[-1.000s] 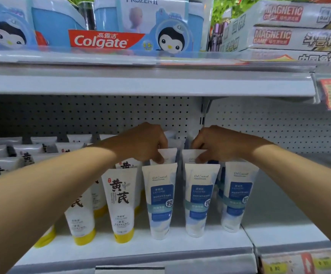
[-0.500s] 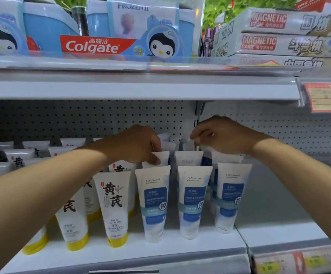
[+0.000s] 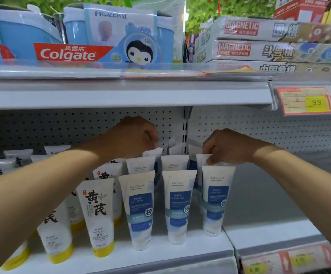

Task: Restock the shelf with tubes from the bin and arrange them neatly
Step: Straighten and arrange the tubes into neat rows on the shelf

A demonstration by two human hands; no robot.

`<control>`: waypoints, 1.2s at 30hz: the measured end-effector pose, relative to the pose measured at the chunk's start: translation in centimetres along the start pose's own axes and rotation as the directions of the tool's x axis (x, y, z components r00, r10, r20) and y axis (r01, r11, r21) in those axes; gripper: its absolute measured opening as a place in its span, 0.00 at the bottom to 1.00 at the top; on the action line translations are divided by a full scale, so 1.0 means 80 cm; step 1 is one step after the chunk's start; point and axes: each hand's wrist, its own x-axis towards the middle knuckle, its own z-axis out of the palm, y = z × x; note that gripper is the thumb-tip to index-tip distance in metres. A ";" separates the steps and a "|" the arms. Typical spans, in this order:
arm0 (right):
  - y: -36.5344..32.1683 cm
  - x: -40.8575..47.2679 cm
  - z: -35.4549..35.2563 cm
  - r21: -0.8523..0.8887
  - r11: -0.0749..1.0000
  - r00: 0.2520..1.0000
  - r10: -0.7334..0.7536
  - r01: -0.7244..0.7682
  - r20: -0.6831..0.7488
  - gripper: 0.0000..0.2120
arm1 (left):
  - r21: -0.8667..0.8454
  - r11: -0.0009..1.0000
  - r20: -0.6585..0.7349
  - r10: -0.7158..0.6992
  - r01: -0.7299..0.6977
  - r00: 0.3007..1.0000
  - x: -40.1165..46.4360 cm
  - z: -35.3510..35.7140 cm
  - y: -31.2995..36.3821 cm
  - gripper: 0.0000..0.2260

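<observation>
White tubes with blue labels (image 3: 177, 204) stand cap-down in rows on the white shelf (image 3: 160, 252). To their left stand white tubes with yellow caps (image 3: 98, 216). My left hand (image 3: 135, 138) reaches to the back of the left blue row with its fingers curled at the top of a rear tube (image 3: 152, 152). My right hand (image 3: 226, 147) pinches the crimped top of a tube (image 3: 202, 159) in the right row, behind the front tube (image 3: 216, 200). The bin is out of view.
A pegboard wall (image 3: 81, 127) backs the shelf. The upper shelf (image 3: 121, 95) carries Colgate boxes (image 3: 69, 54) and magnetic game boxes (image 3: 259, 46). A price tag (image 3: 307, 100) hangs at the right. The neighbouring shelf bay (image 3: 269, 194) on the right holds no tubes.
My left hand has lifted and reached further back in the left row. My right hand has shifted right and down onto a tube top in the right row. The view has tilted slightly.
</observation>
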 end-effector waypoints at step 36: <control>-0.033 0.105 0.018 -0.124 0.957 0.965 -0.261 0.263 0.039 0.09 | 0.270 0.953 0.272 0.063 -0.138 0.960 0.065 0.015 -0.054 0.06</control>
